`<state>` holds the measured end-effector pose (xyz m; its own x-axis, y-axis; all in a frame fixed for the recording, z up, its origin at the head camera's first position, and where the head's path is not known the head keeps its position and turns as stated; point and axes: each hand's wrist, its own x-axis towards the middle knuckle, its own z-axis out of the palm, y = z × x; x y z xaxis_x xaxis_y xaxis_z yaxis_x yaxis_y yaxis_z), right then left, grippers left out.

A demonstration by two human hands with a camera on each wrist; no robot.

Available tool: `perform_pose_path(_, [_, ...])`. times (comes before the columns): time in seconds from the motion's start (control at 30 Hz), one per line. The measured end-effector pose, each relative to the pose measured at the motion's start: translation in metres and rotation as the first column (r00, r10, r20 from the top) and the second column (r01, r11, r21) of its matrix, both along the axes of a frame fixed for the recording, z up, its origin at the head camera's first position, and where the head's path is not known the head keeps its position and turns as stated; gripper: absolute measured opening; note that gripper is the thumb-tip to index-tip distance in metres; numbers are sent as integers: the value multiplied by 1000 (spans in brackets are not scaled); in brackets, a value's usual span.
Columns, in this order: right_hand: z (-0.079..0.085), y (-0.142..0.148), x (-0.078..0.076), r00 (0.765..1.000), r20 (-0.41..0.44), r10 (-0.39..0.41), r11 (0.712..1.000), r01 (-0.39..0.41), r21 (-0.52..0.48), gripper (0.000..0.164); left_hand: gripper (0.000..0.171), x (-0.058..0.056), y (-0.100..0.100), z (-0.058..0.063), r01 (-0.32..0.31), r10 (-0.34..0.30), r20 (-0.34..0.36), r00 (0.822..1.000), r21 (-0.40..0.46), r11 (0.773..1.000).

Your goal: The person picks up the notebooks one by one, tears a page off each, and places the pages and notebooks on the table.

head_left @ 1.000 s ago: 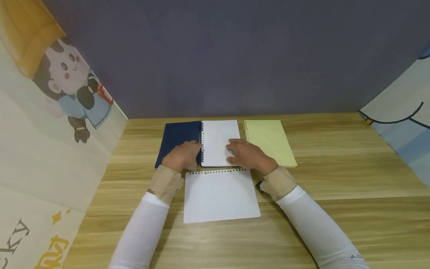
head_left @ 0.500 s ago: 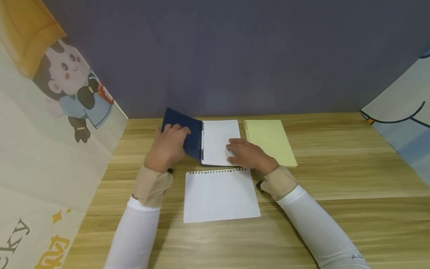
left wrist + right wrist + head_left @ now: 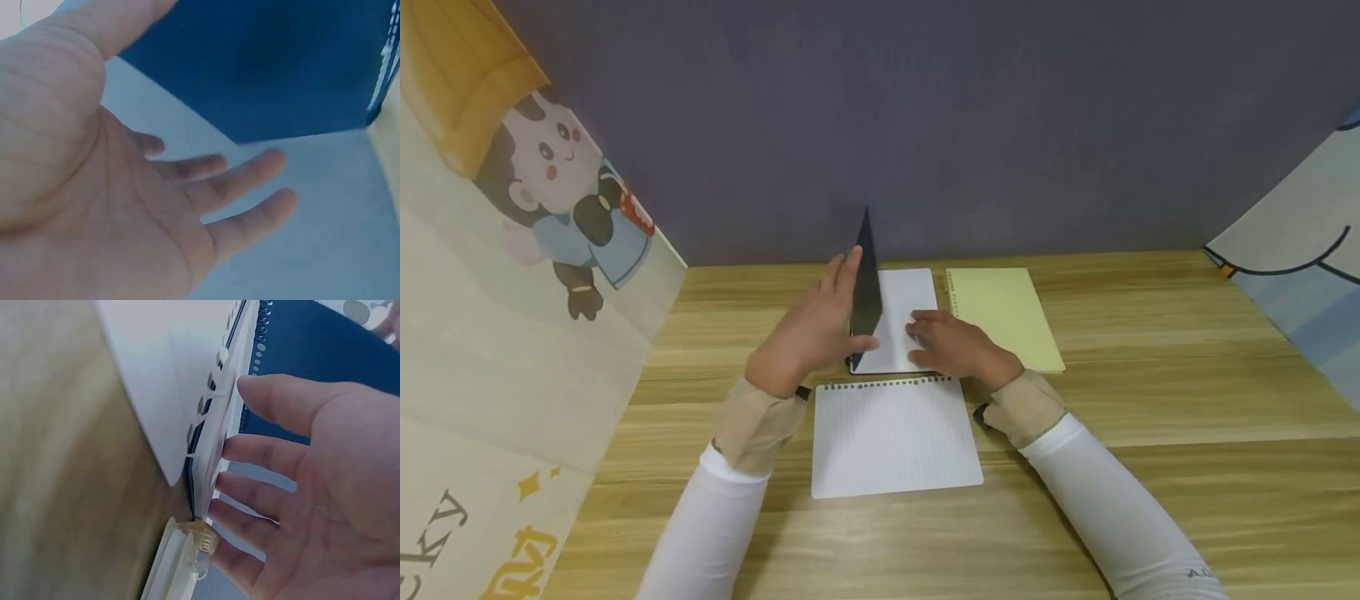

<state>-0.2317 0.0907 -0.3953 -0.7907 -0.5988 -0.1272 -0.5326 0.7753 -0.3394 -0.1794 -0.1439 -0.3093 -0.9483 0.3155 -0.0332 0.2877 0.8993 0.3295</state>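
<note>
A spiral notebook lies on the wooden table, its lined white page point(image 3: 904, 292) facing up. Its dark blue cover point(image 3: 867, 292) stands nearly upright along the spine. My left hand point(image 3: 812, 329) is at the cover's left side, fingers extended against it, thumb near the lower edge. In the left wrist view, the palm and spread fingers show in front of the blue cover point(image 3: 250, 75). My right hand point(image 3: 958, 346) rests its fingertips on the right part of the page. The right wrist view shows those fingers point(image 3: 250, 487) loosely extended on the notebook's edge.
A loose lined sheet with punched holes point(image 3: 895, 437) lies in front of the notebook. To the right is a pale yellow spiral notebook point(image 3: 1003, 321), partly behind my right hand. A grey wall point(image 3: 925, 125) rises at the table's back edge; printed panels flank both sides.
The blue cover lay flat on the left, then lifted, and now stands almost upright. My left hand went left to the cover, then came back rightward with it. My right hand stayed put.
</note>
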Motion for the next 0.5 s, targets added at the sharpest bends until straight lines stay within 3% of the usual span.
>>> perform_pose_path(0.1, [-3,2,0,999,-23,33,997,-34,-63,55,116,-2,12,-13,35,-34,57,998,-32,999])
perform_pose_path(0.2, [-5,5,1,997,-44,63,993,-67,-101,60,97,-5,23,-30,90,-79,119,990,-90,992])
perform_pose_path(0.3, [-5,6,2,995,-64,79,994,-84,-74,62,80,-9,31,-47,140,-114,176,978,-146,979])
perform_pose_path(0.4, [-5,7,2,994,-74,79,995,-83,-59,62,71,-12,35,-59,160,-124,180,976,-205,966])
perform_pose_path(0.5, [-3,9,0,995,-68,80,995,-84,-56,62,68,-13,36,-63,146,-110,153,982,-247,958])
